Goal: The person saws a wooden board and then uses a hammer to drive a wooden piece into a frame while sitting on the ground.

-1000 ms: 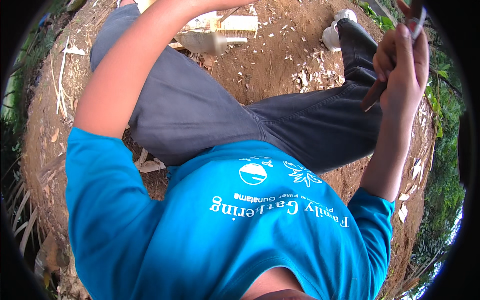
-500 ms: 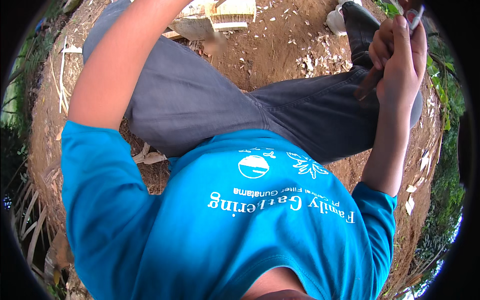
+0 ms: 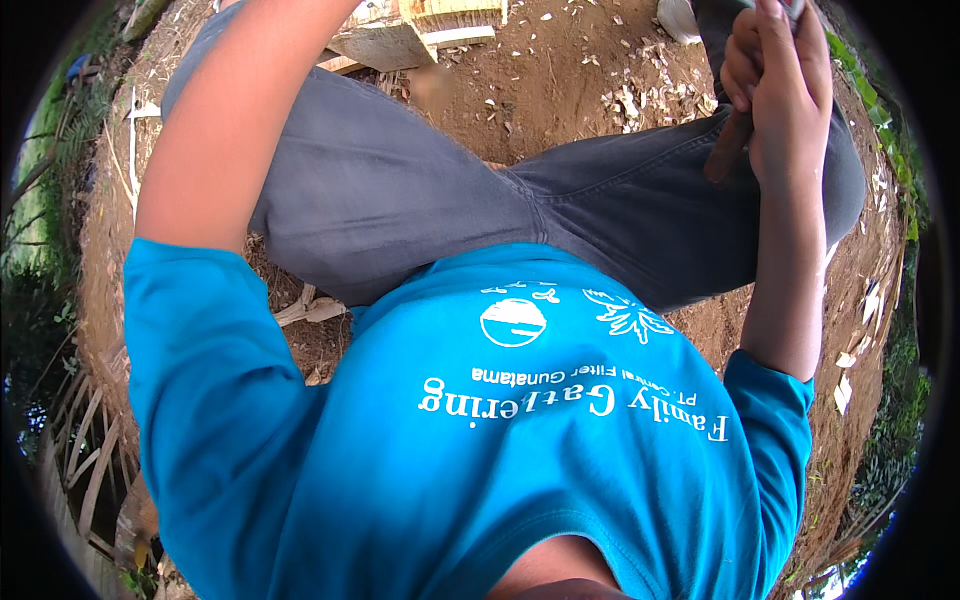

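Observation:
At the upper right, my right hand (image 3: 785, 95) is closed round a tool with a brown wooden handle (image 3: 728, 148). The handle's butt sticks out below my fingers, over my right leg. A bit of grey metal shows by my thumb at the top edge; the rest of the tool is cut off, so its kind cannot be told. My left forearm (image 3: 250, 110) reaches up past the top edge, and the left hand lies outside the picture. Nearest to that arm is a pale wooden block (image 3: 385, 45) on the ground, partly cut off by the top edge.
My legs in dark grey trousers (image 3: 390, 190) are spread on brown soil (image 3: 540, 90). Wood shavings (image 3: 630, 105) lie scattered between them, and more lie at the right (image 3: 845, 390). A white object (image 3: 678, 18) stands near my right foot. Green plants border both sides.
The view has shifted, so most things sit a little higher. My right hand has moved up and slightly left in the picture, still gripping the tool; its metal part is now mostly out of view.

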`<state>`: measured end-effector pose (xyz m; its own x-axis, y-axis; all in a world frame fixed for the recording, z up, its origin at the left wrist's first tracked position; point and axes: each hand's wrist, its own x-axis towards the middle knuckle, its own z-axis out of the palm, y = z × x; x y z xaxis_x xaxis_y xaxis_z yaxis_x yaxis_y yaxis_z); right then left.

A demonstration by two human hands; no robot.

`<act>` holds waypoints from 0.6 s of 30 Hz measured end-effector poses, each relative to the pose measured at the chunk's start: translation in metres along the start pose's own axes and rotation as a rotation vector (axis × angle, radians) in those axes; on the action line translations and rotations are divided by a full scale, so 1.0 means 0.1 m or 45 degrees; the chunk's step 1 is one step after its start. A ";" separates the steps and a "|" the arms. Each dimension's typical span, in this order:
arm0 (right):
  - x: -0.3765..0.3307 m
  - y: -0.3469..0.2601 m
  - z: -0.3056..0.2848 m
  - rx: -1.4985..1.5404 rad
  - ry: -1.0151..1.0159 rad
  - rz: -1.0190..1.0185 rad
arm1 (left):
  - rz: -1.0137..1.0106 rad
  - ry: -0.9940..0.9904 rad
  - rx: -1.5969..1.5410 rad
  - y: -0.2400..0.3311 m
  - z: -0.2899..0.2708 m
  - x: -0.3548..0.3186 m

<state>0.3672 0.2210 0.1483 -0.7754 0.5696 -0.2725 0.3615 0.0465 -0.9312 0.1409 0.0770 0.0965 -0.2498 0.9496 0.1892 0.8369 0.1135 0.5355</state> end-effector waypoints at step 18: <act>-0.06 0.02 0.07 0.132 0.010 -0.010 | -0.003 -0.267 0.150 0.06 0.23 0.18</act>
<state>0.3692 0.2121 0.1466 -0.7739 0.5759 -0.2633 0.2992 -0.0339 -0.9536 0.1527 0.1015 0.0844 -0.1552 0.9879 0.0063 0.8907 0.1372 0.4335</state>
